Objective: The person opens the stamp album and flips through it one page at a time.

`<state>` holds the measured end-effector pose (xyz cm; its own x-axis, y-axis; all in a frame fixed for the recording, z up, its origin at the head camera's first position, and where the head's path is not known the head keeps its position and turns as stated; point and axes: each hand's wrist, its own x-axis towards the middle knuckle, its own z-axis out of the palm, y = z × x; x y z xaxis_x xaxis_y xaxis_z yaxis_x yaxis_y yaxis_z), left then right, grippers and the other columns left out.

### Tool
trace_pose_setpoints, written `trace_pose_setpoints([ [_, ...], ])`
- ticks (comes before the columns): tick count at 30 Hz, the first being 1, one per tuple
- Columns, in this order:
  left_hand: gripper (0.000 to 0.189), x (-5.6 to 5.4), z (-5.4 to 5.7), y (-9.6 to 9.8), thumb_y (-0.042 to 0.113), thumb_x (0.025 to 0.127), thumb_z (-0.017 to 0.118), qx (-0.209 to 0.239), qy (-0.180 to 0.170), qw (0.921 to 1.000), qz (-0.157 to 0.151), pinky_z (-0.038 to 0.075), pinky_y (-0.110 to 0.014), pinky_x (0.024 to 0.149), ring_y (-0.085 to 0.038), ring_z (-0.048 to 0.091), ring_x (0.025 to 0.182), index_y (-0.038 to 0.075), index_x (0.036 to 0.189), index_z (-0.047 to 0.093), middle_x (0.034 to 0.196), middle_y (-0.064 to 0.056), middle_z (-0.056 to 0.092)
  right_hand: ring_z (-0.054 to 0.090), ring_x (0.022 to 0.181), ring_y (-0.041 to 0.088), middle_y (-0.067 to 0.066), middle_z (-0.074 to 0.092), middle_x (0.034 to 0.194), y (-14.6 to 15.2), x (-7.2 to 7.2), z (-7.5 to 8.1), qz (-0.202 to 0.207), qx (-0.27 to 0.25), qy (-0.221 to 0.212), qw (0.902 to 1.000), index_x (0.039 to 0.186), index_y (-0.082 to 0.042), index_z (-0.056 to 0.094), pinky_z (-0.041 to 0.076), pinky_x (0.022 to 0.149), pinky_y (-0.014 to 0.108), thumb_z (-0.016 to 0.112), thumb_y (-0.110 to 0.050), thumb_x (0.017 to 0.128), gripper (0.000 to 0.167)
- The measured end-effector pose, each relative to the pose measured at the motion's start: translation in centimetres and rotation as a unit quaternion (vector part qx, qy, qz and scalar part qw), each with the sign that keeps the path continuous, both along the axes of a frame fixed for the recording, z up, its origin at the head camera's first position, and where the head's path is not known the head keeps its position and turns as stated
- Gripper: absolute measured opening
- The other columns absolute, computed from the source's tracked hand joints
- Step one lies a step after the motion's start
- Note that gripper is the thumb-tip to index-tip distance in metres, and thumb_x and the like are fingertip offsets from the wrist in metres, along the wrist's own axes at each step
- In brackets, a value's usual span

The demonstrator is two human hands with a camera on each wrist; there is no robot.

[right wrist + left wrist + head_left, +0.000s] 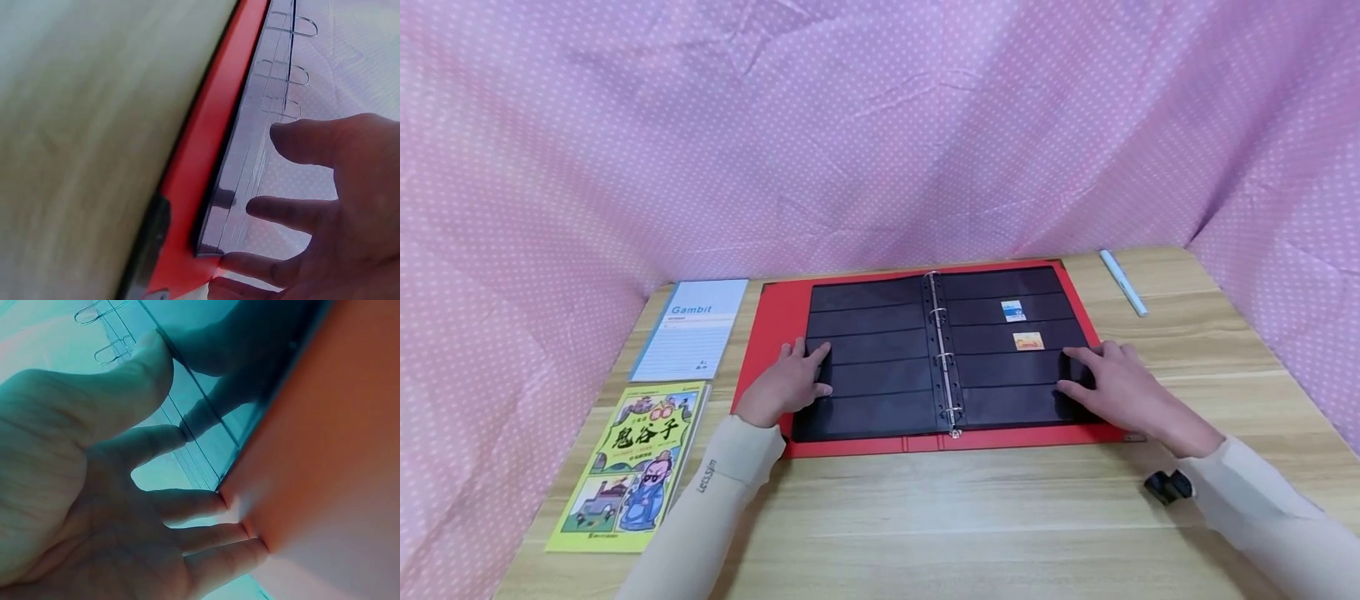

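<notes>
Touching unfolded red binder (pixel 775 321) on tabletop (pixel 970 521): left hand (pixel 785 383) at its left side, right hand (pixel 1116 385) at its right side, both fingers spread, grasping nothing. Blue-white card (pixel 1013 311) and orange card (pixel 1028 342) on right page (pixel 1000 367). Notebook (pixel 692 327), yellow book (pixel 631 467) left; pen (pixel 1123 282) right.

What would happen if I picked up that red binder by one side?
The red binder would probably fold along its middle, since it lies open. Its black pages might swing or flop, because only metal rings seem to hold them.
</notes>
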<state>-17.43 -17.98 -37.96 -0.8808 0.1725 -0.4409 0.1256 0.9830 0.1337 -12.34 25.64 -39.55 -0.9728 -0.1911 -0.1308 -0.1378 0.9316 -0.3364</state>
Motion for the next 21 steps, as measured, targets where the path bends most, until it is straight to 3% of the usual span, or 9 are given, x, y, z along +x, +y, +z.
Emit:
trace_pose_setpoints([
  [9,0.077,0.0,0.1,0.2,0.032,0.089,0.065,0.000,-0.008,1.0000,0.005,0.041,-0.054,0.094,-0.048,0.008,0.137,0.014,0.151,0.023,0.152,-0.028,0.008,0.040,0.097,0.041,0.033,0.046,0.111,-0.1,-0.1,0.3,-0.017,-0.028,0.014,0.9994,0.132,0.009,0.045,0.043,0.072,0.049,0.063,-0.040,0.088,0.068],
  [15,0.077,0.0,0.2,0.3,0.031,0.089,0.065,0.003,-0.008,0.9999,0.008,0.040,-0.055,0.095,-0.048,0.007,0.137,0.014,0.151,0.023,0.152,-0.028,0.008,0.043,0.109,0.048,0.034,0.047,0.122,-0.2,0.6,1.6,-0.028,-0.053,0.036,0.9975,0.130,0.007,0.049,0.038,0.087,0.063,0.058,-0.038,0.092,0.060],
  [21,0.078,-0.1,0.1,0.3,0.031,0.089,0.065,0.002,-0.011,0.9999,0.011,0.040,-0.055,0.095,-0.048,0.007,0.137,0.015,0.152,0.022,0.152,-0.028,0.007,0.043,0.115,0.049,0.034,0.049,0.124,-0.4,0.6,2.2,-0.027,-0.071,0.071,0.9946,0.126,0.005,0.053,0.033,0.093,0.063,0.058,-0.038,0.092,0.055],
])
